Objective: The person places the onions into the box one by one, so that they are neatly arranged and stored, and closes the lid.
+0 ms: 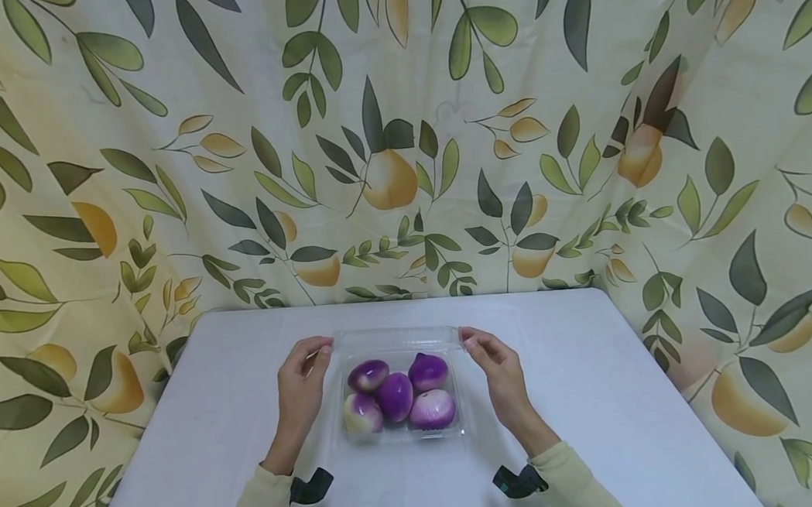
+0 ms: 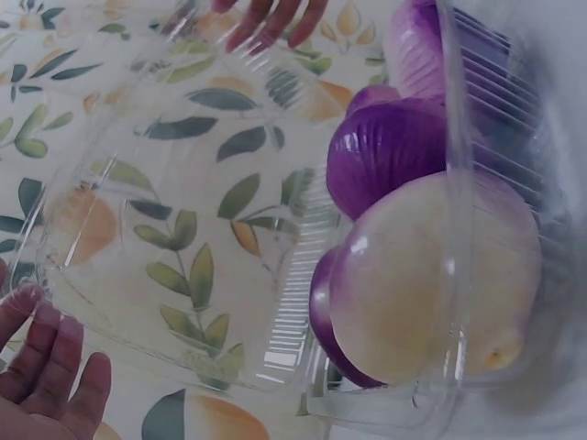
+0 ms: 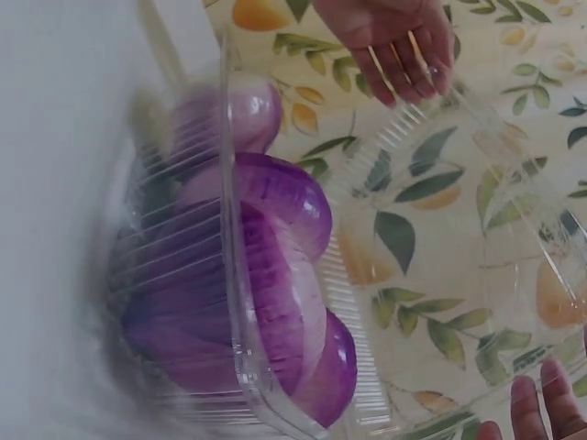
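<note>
A clear plastic clamshell container [image 1: 417, 436] sits on the table and holds several purple onions [image 1: 395, 397], one of them mostly pale [image 2: 413, 275]. Its hinged lid [image 1: 397, 337] stands raised along the far side. At the lid's left corner my left hand [image 1: 300, 392] pinches the edge between thumb and fingers. The opposite corner is gripped the same way by my right hand [image 1: 503, 379]. Through the lid [image 2: 284, 330], the left wrist view shows patterned cloth. Only the fingers of my right hand [image 3: 546, 403] show at the lower edge of the right wrist view.
A white table [image 1: 232, 373] spreads around the container on every side. Behind it hangs a curtain [image 1: 398, 130] printed with leaves and orange fruit. Dark wrist devices [image 1: 312, 486] sit at both sleeve cuffs.
</note>
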Demonstrator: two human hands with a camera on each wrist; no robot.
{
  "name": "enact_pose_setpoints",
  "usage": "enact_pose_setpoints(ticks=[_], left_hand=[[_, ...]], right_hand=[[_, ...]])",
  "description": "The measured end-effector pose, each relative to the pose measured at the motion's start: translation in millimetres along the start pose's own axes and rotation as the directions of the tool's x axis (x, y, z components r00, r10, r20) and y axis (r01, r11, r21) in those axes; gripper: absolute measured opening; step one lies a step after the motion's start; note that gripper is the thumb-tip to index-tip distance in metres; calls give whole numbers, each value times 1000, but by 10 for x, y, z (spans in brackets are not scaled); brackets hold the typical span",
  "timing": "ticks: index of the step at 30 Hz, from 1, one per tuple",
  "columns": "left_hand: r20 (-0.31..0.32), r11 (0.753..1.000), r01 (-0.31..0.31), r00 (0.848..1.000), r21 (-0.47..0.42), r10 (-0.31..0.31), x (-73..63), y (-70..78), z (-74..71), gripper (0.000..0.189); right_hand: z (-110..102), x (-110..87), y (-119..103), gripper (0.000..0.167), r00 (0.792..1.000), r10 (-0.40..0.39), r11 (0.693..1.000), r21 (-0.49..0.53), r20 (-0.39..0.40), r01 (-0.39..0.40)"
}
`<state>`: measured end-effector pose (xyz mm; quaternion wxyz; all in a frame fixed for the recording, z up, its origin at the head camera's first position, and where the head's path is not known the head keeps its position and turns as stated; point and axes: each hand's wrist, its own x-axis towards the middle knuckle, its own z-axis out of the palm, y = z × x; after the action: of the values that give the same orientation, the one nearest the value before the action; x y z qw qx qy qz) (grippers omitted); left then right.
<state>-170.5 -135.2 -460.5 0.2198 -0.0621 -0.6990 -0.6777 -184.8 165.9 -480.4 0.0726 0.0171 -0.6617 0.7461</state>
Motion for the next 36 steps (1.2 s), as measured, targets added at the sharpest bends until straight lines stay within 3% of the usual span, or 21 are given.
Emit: enact_pose_setpoints(ticks=[3,10,19,26,31,36], left_hand=[[22,1000,-4,1000,11,4,-46,97,-17,17],[70,999,-9,998,52,5,-116,86,-88,18],[82,999,-14,997,39,11,-203,-233,-133,18],[98,998,-39,995,41,34,-270,-317,-177,20],[114,996,10,993,86,-20,-300,-290,-189,25],[129,993,23,991,116,-38,-335,-141,-188,29]], right_hand=[[-9,-36,12,20,1000,-5,1000,-19,6,5],[-32,-127,44,32,999,13,998,-68,31,-11],[-69,-227,121,32,1000,22,995,-95,20,-20],[-59,-286,173,31,999,31,994,-110,10,-29],[-65,-306,214,30,1000,27,991,-131,11,-25],[-75,-320,259,36,999,39,992,-117,18,-37]])
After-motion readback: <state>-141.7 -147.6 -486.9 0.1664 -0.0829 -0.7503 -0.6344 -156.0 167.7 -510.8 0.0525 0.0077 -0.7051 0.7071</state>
